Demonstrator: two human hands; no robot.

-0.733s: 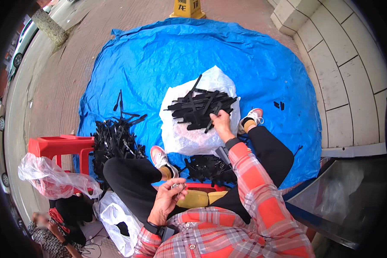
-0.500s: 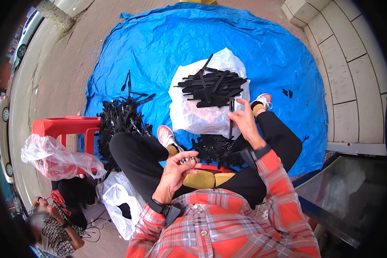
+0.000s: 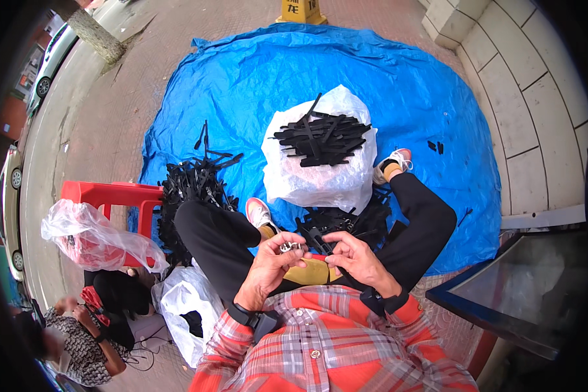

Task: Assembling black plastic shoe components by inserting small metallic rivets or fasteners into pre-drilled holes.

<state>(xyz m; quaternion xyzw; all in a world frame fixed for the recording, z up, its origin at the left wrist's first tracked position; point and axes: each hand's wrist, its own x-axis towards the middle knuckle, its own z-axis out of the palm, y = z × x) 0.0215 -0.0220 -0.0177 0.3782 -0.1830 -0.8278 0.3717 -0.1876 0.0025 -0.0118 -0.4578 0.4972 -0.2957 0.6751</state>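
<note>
Right hand (image 3: 362, 264): seated person's fingers pinch a black strap (image 3: 318, 243).
Left hand (image 3: 264, 268): curled around small silvery metal pieces (image 3: 291, 247).
Change: right hand has withdrawn from the strap stack (image 3: 323, 140); strap and metal now lie side by side.
Ahead of hands: stack, on white bag (image 3: 284, 186).
Left of hands: black pile (image 3: 193, 186), on blue tarp (image 3: 242, 78).

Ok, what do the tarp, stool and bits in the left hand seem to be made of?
Tarp: plastic sheeting, slightly glossy, judging by its sharp creases and highlights.
Stool: probably moulded plastic, smooth, with rounded edges and even red colour.
Bits in the left hand: likely polished metal, from their bright silvery glints, though metal-coated plastic is possible.
</note>
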